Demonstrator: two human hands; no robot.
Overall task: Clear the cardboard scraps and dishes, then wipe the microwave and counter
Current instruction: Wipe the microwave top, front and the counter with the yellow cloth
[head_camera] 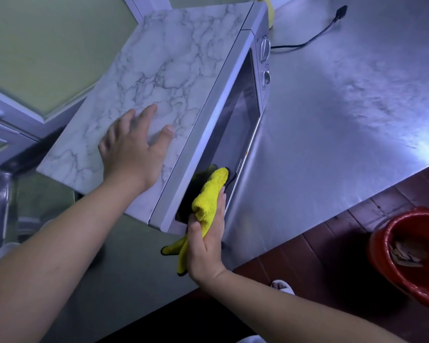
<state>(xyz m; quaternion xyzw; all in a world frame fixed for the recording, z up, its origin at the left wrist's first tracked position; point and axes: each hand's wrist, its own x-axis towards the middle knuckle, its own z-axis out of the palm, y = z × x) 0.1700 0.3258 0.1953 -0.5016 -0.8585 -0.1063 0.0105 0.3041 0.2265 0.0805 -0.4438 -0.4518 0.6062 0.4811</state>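
Right grip (204,246): thumb and fingers curled round a yellow microfibre cloth (209,194), pressing it to the lower door glass of the microwave (235,120). Left grip (131,149): up-left of it, fingers spread flat on the microwave's marble-patterned top, holding nothing. Red bucket (377,243): right of the right grip, on the floor, cardboard scraps (406,253) inside. Steel desk (344,107): beyond, carrying the microwave and a black cable (315,38).

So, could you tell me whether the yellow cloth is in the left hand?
No, the right hand grips the yellow cloth against the microwave door, while the left hand rests flat on its top.
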